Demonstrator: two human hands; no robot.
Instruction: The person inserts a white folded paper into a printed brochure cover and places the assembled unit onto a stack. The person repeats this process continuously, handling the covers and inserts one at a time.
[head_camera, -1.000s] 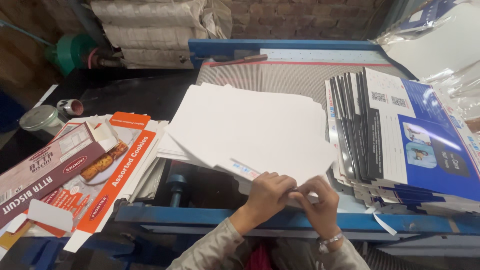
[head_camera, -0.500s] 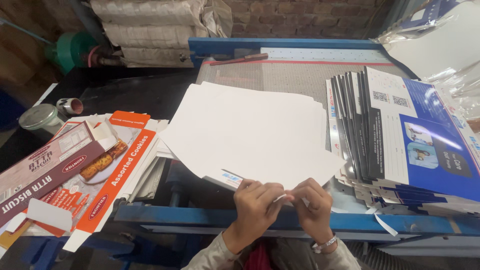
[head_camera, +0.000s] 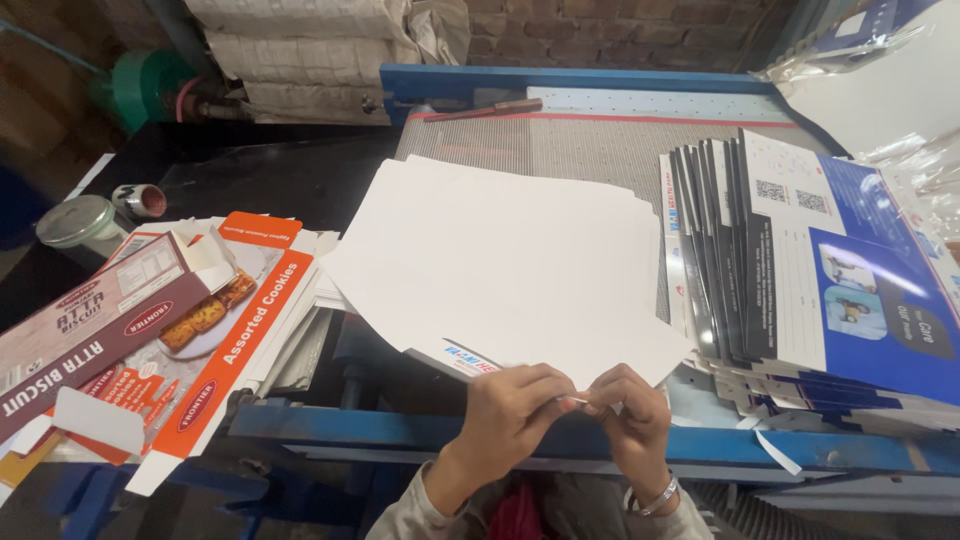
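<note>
Both your hands, left (head_camera: 505, 405) and right (head_camera: 628, 408), are pinched shut on the near edge of the white card sheets (head_camera: 500, 265), which lie fanned over the blue worktop (head_camera: 400, 425). You seem to be separating one sheet; next, a clean peel from the stack.

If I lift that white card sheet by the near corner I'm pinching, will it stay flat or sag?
The white card sheet looks thin and broad, so it would probably sag when lifted by one corner. Both the left hand and right hand pinch its near edge, which suggests it is light. Its smooth face may slide easily over the sheets beneath.
</note>
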